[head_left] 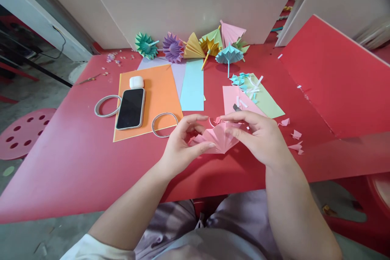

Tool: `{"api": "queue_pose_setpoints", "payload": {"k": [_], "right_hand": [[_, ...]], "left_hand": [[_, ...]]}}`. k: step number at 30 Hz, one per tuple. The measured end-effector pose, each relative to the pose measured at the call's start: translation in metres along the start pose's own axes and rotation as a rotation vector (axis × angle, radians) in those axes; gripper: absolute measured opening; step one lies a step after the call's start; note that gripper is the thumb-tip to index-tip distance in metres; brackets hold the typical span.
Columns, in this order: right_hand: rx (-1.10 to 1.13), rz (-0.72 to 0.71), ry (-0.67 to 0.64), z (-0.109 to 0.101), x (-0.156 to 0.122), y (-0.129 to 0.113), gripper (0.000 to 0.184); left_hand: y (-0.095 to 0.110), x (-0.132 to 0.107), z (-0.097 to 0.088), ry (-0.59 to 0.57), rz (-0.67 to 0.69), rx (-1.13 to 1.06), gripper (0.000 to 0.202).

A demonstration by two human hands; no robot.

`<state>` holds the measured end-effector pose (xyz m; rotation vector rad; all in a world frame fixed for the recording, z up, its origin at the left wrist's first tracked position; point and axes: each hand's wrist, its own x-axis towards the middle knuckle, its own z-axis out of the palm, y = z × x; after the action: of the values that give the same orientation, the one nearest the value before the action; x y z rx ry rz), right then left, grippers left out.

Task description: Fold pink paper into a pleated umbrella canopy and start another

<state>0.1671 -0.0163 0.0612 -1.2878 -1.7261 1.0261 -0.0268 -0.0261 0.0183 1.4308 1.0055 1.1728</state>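
Observation:
A pink pleated paper fan shape is held just above the red table near its front edge. My left hand pinches its left side with thumb and fingers closed on the folds. My right hand grips its right side, fingers curled over the top. Small pink paper offcuts lie to the right of my right hand.
A phone and white earbud case rest on orange paper, with two tape rings beside. Blue, pink and green sheets lie behind. Several finished paper umbrellas line the back. A pink stool stands left.

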Motion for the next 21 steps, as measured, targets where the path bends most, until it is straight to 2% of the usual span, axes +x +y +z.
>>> {"api": "queue_pose_setpoints", "payload": {"k": [5, 9, 12, 15, 18, 21], "right_hand": [[0.01, -0.013, 0.052, 0.003, 0.002, 0.01, 0.017], [0.062, -0.003, 0.01, 0.003, 0.003, 0.012, 0.016], [0.113, 0.024, 0.001, 0.001, 0.004, 0.012, 0.006], [0.157, 0.05, 0.075, 0.0, 0.006, 0.014, 0.003], [0.21, 0.044, 0.207, 0.002, 0.008, 0.016, 0.003], [0.238, 0.044, 0.3, 0.005, 0.01, 0.017, 0.005]], "left_hand": [[0.001, -0.002, -0.001, 0.006, 0.003, 0.045, 0.043], [-0.001, -0.001, 0.001, 0.03, -0.015, 0.032, 0.043], [-0.003, 0.001, 0.002, 0.138, -0.003, 0.034, 0.038], [-0.004, 0.005, 0.001, 0.287, 0.01, 0.042, 0.033], [-0.007, 0.009, -0.002, 0.36, -0.081, -0.046, 0.038], [-0.01, 0.012, -0.004, 0.264, -0.276, -0.277, 0.046]]}}
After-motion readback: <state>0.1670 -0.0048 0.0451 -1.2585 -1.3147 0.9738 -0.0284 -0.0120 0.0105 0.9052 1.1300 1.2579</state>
